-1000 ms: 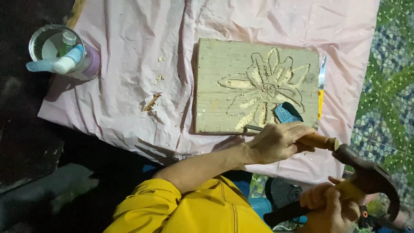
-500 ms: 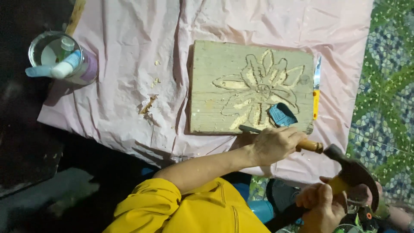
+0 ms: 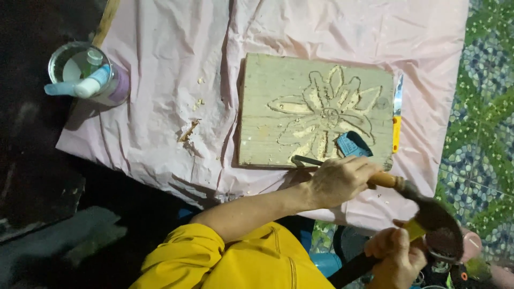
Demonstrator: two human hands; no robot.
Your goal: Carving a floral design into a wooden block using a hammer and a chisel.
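Gripping a chisel (image 3: pixel 375 177) by its wooden handle, the left hand (image 3: pixel 340 181) has its fingers (image 3: pixel 357 169) curled shut around the shaft, so that the thin metal blade runs out past the knuckles and its tip meets the near edge of the board (image 3: pixel 278 107). Holding it this low and slanted looks meant to let the edge shave along the wood rather than dig straight in. Behind the butt of the handle, just beside those fingers, sits the dark head of a hammer (image 3: pixel 436 227); the right hand (image 3: pixel 393 257) is closed around its black handle near the yellow band, placed as if to drive the chisel from behind.

Ahead of the left fingers the board lies flat on a pink sheet (image 3: pixel 160 80), which covers the tabletop and probably catches the waste. A flower (image 3: pixel 329 115) is cut into the board, its petals paler where the wood is already dug out. A small blue tag (image 3: pixel 350 143) rests on the carving just beyond the fingertips, and a yellow-handled knife (image 3: pixel 396 120) lies along the board's far side.

Well away from both hands, wood chips (image 3: pixel 190 131) lie scattered on the sheet, and a clear cup (image 3: pixel 85 75) with small bottles stands at the corner.
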